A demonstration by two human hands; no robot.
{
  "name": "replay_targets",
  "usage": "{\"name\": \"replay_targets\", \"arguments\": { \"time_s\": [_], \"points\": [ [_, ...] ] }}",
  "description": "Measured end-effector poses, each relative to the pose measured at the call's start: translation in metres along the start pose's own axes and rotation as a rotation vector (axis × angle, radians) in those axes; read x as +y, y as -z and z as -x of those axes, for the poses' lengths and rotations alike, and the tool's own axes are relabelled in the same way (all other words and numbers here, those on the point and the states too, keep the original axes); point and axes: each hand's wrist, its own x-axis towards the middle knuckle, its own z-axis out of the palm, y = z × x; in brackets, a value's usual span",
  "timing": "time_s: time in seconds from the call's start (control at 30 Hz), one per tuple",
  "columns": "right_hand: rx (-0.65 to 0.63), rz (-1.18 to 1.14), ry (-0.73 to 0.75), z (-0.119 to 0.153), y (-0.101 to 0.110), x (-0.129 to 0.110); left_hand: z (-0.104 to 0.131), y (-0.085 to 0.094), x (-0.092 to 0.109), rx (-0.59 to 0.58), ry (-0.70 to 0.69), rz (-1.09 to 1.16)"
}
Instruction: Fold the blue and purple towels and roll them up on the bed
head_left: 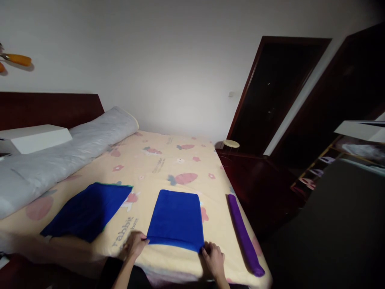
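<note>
Two near corners of the blue cloth (pixel 177 214) on the bedsheet (pixel 168 168) are pinched by left hand (pixel 136 245) and right hand (pixel 214 259) (edge-folding, it seems), and the next turn needs even hands.

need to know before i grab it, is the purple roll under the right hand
No, the purple roll lies apart, to the right of the right hand.

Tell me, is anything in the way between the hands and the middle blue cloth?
Nothing visible is in the way: the left hand pinches one near corner of the middle blue cloth, and the right hand pinches the other.
</note>
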Motion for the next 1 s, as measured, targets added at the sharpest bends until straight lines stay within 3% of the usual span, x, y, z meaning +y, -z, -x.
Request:
{"name": "replay_targets", "arguments": {
  "time_s": [0.13, 0.3, 0.6, 0.7, 0.83, 0.93, 1.0],
  "points": [
    [0.108, 0.147, 0.108, 0.0, -0.004, -0.016, 0.005, -0.005, 0.016, 0.103, 0.004, -0.081],
    [0.155, 0.112, 0.358, 0.008, -0.026, -0.026, 0.014, -0.017, 0.042, 0.136, -0.128, -0.127],
    [0.222, 0.186, 0.226, 0.014, -0.027, -0.048, 0.025, -0.031, 0.04, 0.218, -0.201, -0.173],
    [0.21, 0.15, 0.286, 0.013, -0.035, -0.062, 0.022, -0.042, 0.042, 0.243, -0.216, -0.21],
    [0.138, 0.038, 0.426, 0.01, -0.051, -0.079, 0.017, -0.052, 0.056, 0.154, -0.376, -0.166],
    [0.137, 0.013, 0.441, 0.007, -0.057, -0.083, 0.015, -0.053, 0.064, 0.041, -0.509, -0.105],
    [0.144, 0.016, 0.435, 0.004, -0.056, -0.079, 0.012, -0.051, 0.062, 0.032, -0.524, -0.065]
  ]
}}
